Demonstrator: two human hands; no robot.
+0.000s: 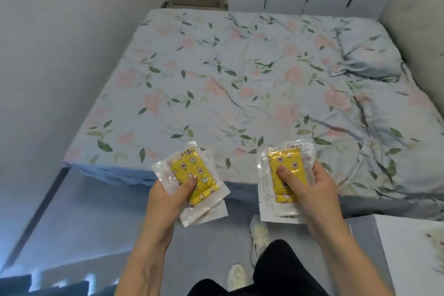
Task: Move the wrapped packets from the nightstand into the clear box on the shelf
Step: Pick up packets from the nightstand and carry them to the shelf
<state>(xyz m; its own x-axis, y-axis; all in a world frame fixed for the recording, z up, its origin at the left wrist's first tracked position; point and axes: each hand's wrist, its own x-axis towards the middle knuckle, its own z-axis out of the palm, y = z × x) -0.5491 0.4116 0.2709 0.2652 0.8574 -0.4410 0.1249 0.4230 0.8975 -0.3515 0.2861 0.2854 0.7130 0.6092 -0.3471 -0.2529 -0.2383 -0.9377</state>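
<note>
My black-trousered legs [276,269] and pale shoes [259,235] sit lowest, just beneath my grip. Beyond both hands spreads the wide bed with its pale blue floral sheet [240,79]. To the outside of my right hand [319,202], a white surface [413,247], perhaps the nightstand, is cut off by the frame. That hand clamps a stack of clear-wrapped yellow patterned packets [284,175], thumb on top; my left hand [168,199] pinches a second stack of the same packets [194,180]. I judge this the carrying step: next I must turn toward the shelf. Neither shelf nor clear box is visible, and the count in each stack is unclear.
</note>
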